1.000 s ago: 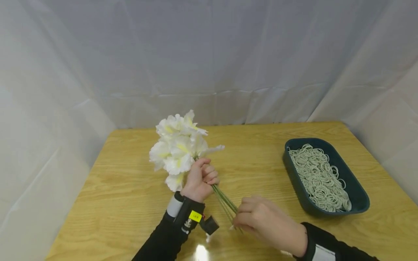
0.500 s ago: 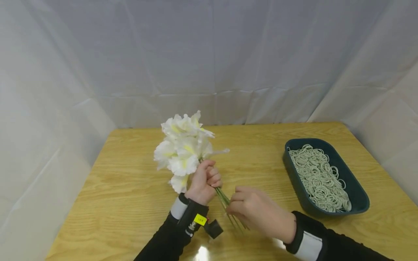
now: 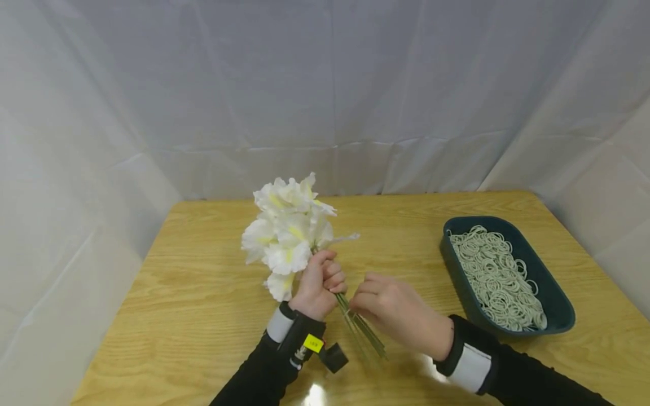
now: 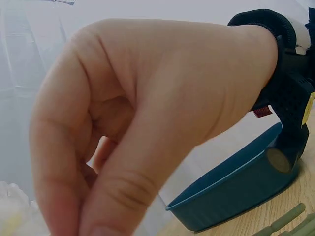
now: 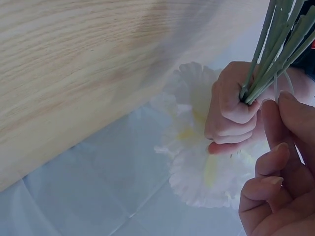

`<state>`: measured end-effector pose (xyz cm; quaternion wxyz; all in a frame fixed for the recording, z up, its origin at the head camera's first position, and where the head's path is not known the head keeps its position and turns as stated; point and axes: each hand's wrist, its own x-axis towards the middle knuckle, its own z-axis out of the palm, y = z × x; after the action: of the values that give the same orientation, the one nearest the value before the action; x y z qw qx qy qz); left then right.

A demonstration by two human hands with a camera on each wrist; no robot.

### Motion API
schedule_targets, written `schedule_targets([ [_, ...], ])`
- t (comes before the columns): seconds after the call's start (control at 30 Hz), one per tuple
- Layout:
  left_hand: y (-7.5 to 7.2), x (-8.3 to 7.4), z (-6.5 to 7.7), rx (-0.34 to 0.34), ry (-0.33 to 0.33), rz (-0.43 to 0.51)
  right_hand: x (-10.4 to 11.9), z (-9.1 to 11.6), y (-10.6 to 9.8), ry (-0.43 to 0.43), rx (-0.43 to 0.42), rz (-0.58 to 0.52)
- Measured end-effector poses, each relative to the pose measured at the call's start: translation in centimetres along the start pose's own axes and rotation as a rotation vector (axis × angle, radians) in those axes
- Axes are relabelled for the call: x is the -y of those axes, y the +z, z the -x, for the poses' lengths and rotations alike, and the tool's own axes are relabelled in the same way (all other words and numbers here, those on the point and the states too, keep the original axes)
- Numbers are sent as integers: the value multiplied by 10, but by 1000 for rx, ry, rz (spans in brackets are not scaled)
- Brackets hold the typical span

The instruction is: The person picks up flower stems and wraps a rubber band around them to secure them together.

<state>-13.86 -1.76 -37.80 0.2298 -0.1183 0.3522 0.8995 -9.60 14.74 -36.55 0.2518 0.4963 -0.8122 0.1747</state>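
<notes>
White artificial flowers (image 3: pixel 286 237) with yellow centres form a bunch over the table, blooms toward the back left. My left hand (image 3: pixel 320 287) grips their stems just below the blooms. Green stems (image 3: pixel 374 337) run out of that fist toward the lower right. My right hand (image 3: pixel 398 310) is beside the stems, below the left fist. In the right wrist view, its thumb and forefinger pinch a thin pale rubber band (image 5: pixel 276 91) that loops around the stems. The left wrist view has the right hand (image 4: pixel 162 108) large in front, its pinched fingertips cut off by the lower edge.
To the right stands a dark teal tray (image 3: pixel 556 296) filled with many pale rubber bands (image 3: pixel 492 276). The wooden table (image 3: pixel 193 316) ends at a pale hanging sheet (image 3: pixel 330 101) at the back; similar sheeting lines both sides.
My right hand has moved up along the stems, closer to the left fist. The left hand and flowers have shifted slightly right. More of the stem ends now shows below the right hand.
</notes>
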Motion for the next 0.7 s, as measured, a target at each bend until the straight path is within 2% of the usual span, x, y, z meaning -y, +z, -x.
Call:
schedule_targets([
  [0.37,-1,-2,-1,26,-6,-1,-6,-7,-9,-104,-96,145],
  [0.7,-2,-4,1,88,-13,39,-14,-17,-29,-59,-234,127],
])
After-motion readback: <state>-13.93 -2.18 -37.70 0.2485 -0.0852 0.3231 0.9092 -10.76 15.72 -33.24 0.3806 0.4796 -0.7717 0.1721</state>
